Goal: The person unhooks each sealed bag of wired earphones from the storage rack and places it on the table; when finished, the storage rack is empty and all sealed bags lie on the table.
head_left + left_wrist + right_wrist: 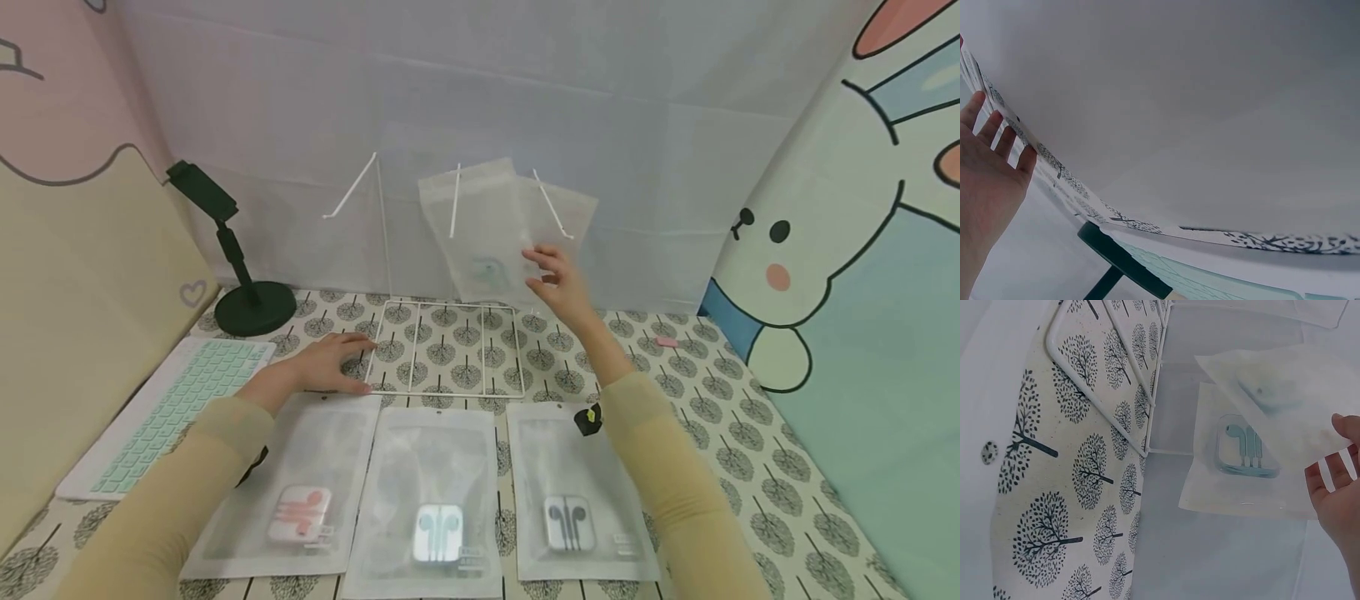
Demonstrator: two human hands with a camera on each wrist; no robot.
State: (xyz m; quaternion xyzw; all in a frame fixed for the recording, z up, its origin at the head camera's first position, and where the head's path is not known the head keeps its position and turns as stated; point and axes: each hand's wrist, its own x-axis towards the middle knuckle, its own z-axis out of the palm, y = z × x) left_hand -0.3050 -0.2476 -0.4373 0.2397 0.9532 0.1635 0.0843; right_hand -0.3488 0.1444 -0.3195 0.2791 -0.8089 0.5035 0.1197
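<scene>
My right hand is raised at two frosted pouches hanging from a white wire rack's hooks. Its fingertips lie right at the lower edge of the front pouch, thumb and fingers apart. Behind it, the other pouch shows a clear case with mint-green earphones. Low on the table, my left hand rests beside the left edge of the rack's wire base, fingers spread and holding nothing. In the left wrist view the left hand reaches along the tree-patterned cloth.
Three frosted pouches lie in front: pink earphones left, light-blue earphones middle, dark-grey earphones right. A mint keyboard and dark stand are at left. The left hook carries nothing. A pink item lies right.
</scene>
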